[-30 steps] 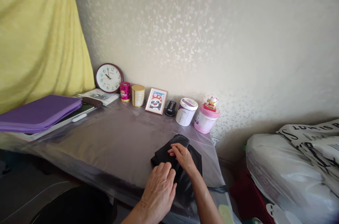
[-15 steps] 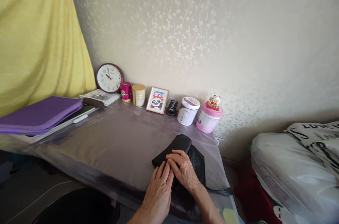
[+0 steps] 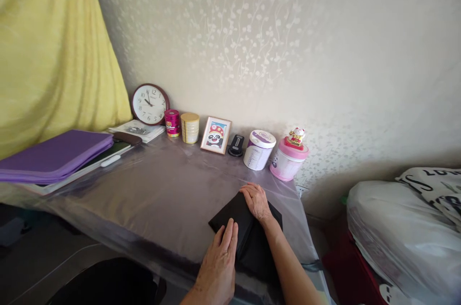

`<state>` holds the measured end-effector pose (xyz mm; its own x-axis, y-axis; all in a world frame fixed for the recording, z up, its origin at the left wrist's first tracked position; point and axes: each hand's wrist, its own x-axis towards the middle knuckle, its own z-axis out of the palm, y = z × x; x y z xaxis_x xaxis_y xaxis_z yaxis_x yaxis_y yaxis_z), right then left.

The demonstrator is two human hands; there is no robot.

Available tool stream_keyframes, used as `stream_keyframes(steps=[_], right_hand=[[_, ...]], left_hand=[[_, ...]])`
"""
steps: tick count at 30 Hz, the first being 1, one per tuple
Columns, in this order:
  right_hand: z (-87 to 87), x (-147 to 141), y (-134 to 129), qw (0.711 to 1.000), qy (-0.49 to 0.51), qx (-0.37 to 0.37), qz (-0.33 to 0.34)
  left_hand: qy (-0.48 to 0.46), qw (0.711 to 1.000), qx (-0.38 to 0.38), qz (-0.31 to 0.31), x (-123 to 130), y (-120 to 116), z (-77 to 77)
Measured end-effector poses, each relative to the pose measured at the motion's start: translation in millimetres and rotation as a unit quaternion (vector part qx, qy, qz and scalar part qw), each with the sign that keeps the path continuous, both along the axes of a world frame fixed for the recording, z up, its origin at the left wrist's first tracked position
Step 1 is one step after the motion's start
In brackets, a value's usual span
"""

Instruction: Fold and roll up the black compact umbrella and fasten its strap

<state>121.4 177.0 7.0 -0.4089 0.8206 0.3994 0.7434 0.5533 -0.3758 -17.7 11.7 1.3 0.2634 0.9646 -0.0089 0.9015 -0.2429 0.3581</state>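
Note:
A folded black sheet of thin, soft material (image 3: 230,211) lies on the near right part of the table; I cannot tell whether it is cloth or plastic. My left hand (image 3: 219,261) rests with fingers stretched out at the sheet's near left side, fingertips on it. Farther up, my right hand (image 3: 256,201) lies over the sheet's far edge, its fingers laid along the fold. The right forearm crosses above the lower right part of the sheet and hides some of it.
Clear plastic covers the table (image 3: 158,189). Along the wall stand a clock (image 3: 149,104), small tins, a framed panda picture (image 3: 216,135), a black stand (image 3: 236,145) and two tubs, one topped by a cat figurine (image 3: 296,137). Purple folder (image 3: 61,153) at left; white bag (image 3: 396,218) at right.
My right hand has moved away from my left hand to the sheet's far edge. The sheet's top fold now lies flatter and squarer. My left hand has shifted slightly down.

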Motion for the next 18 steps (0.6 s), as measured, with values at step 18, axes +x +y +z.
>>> stream_keyframes(steps=[18], right_hand=[[-13.6, 107, -74, 0.921, 0.191, -0.126, -0.315]], left_hand=[[-0.037, 0.999, 0.016, 0.004, -4, -5, 3.9]])
